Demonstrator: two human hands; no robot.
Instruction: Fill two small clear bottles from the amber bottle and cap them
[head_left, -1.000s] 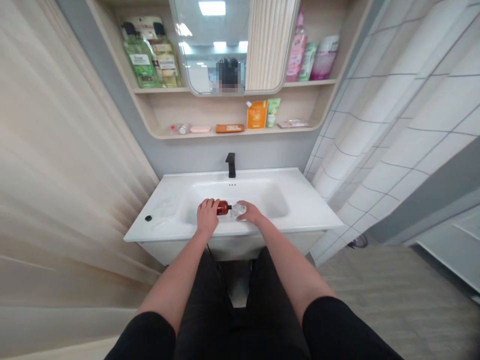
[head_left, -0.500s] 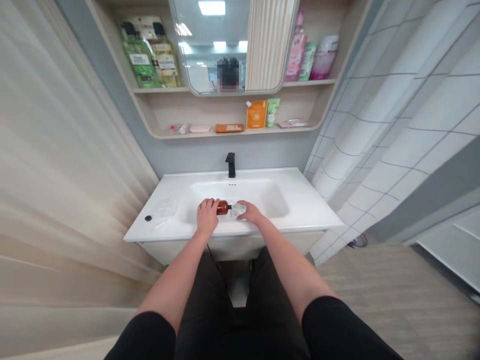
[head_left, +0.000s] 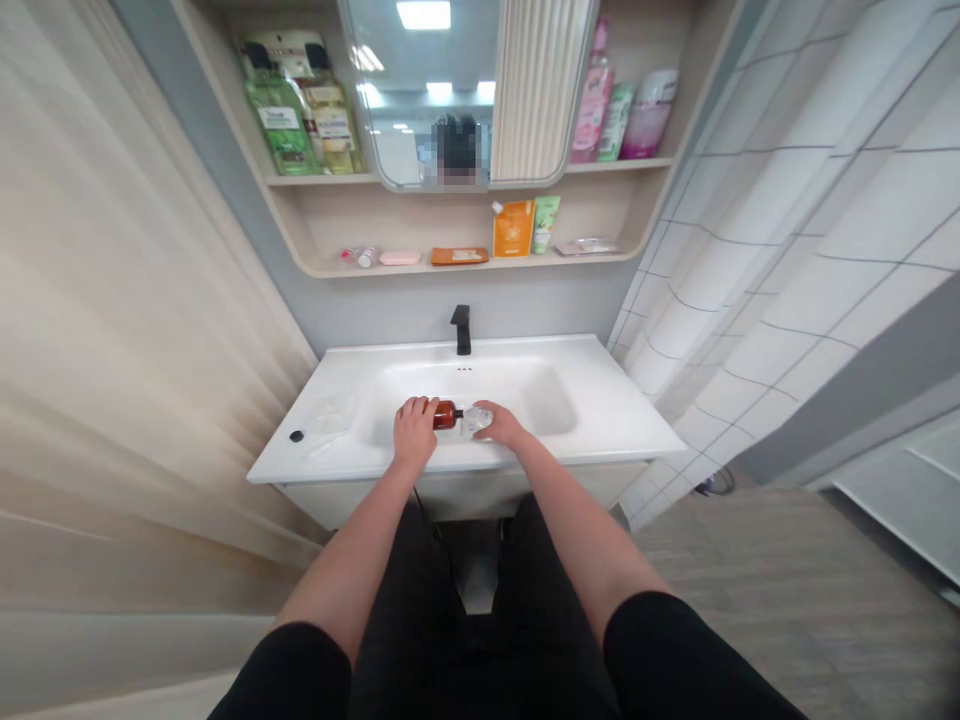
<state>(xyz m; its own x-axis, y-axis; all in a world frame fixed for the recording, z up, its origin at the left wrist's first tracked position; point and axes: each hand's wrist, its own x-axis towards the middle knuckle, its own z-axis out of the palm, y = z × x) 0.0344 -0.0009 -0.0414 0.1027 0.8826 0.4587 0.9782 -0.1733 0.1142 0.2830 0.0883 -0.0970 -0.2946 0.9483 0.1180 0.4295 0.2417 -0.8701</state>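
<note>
Over the white basin (head_left: 544, 400), nothing has shifted: the left hand (head_left: 415, 432) grips an amber bottle (head_left: 448, 414), the right hand (head_left: 500, 424) closed on a clear plastic container (head_left: 477, 421) at its neck.

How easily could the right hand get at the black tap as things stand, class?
Probably easily: only the white basin lies between the right hand and the black tap. But that hand holds the clear bottle, so it would likely have to let go first.
</note>
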